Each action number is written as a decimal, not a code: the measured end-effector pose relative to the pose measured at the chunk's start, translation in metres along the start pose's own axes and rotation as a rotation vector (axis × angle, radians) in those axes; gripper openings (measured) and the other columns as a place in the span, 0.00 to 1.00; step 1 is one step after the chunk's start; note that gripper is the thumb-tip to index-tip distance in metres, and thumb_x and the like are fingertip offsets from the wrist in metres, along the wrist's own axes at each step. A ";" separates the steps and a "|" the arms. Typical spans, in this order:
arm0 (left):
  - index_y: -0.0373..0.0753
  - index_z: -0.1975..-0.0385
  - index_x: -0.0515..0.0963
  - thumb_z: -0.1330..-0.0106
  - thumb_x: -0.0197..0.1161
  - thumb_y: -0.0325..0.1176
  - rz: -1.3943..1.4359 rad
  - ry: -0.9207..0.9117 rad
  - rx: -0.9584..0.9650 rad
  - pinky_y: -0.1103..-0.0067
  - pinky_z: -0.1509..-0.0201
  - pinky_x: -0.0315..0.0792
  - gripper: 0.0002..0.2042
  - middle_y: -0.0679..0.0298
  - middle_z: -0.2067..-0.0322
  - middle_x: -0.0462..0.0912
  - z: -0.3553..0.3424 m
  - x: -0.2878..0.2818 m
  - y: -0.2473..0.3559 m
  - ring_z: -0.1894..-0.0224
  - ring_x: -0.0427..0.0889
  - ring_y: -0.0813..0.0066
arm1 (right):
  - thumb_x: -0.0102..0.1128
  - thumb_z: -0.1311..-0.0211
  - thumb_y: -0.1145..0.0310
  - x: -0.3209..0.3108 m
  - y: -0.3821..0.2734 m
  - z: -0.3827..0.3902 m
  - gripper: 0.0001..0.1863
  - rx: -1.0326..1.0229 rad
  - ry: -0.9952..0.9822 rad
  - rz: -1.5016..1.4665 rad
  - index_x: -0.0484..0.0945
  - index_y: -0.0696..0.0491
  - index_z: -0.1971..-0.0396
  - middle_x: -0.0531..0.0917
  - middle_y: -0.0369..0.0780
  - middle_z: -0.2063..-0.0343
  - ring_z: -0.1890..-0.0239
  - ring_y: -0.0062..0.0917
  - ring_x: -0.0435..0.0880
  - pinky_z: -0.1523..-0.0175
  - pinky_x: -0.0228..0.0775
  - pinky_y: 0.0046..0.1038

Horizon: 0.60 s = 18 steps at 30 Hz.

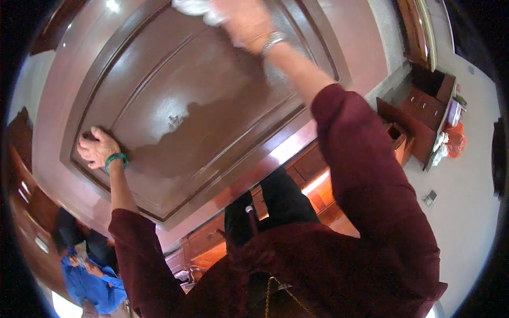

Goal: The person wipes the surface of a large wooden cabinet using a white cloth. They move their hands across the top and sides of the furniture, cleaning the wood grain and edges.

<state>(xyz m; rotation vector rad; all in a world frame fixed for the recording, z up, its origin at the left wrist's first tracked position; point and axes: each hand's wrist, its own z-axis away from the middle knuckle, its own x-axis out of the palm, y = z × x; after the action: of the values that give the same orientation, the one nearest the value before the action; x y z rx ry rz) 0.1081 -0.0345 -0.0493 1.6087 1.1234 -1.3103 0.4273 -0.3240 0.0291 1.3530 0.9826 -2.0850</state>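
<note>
A large glossy brown panelled surface with a paler pinkish border lies in front of me, grooved lines running along its inner edges. My left hand, a green bangle on its wrist, rests on the panel's left part with the fingers spread. Toward the far edge my right hand is closed on a white cloth, which is partly cut off by the top of the picture. A metal watch band circles that wrist, and the hand is slightly blurred. Reflections and a dark shadow cross the panel's middle.
At right stands a dark reddish wooden cabinet with drawers, with a red plastic bag beside it. A small grey object lies on the pale floor. Another person in blue is at lower left. Reddish wooden furniture stands below the near edge.
</note>
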 end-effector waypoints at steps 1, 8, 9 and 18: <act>0.45 0.41 0.63 0.36 0.47 0.57 -0.013 0.018 -0.005 0.49 0.38 0.52 0.29 0.57 0.39 0.60 -0.003 -0.001 -0.002 0.35 0.57 0.62 | 0.53 0.48 0.69 -0.015 0.011 0.014 0.18 -0.111 0.279 -0.021 0.73 0.56 0.55 0.74 0.51 0.56 0.49 0.47 0.70 0.43 0.61 0.42; 0.43 0.41 0.63 0.38 0.49 0.57 0.093 0.016 0.009 0.45 0.37 0.46 0.30 0.56 0.38 0.58 0.001 0.003 0.013 0.33 0.53 0.60 | 0.48 0.39 0.63 0.050 0.030 0.038 0.24 -0.100 0.768 0.098 0.65 0.58 0.44 0.70 0.57 0.51 0.48 0.55 0.66 0.42 0.58 0.48; 0.42 0.42 0.63 0.38 0.49 0.57 0.105 0.003 0.015 0.46 0.37 0.46 0.30 0.56 0.38 0.57 0.003 0.002 0.015 0.33 0.52 0.60 | 0.53 0.50 0.71 0.072 0.002 0.042 0.22 -0.037 0.743 0.170 0.71 0.53 0.51 0.73 0.47 0.51 0.44 0.44 0.67 0.41 0.57 0.48; 0.41 0.42 0.64 0.38 0.49 0.56 0.141 0.028 0.014 0.46 0.36 0.44 0.30 0.56 0.38 0.59 0.005 0.005 0.013 0.33 0.51 0.60 | 0.53 0.52 0.75 0.099 -0.141 0.086 0.17 -0.394 0.388 -0.545 0.76 0.50 0.59 0.75 0.42 0.54 0.46 0.37 0.70 0.43 0.61 0.43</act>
<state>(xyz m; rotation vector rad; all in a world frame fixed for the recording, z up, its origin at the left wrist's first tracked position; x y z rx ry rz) 0.1189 -0.0420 -0.0543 1.6887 1.0002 -1.2101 0.2375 -0.3003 0.0054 1.4077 1.9953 -1.8453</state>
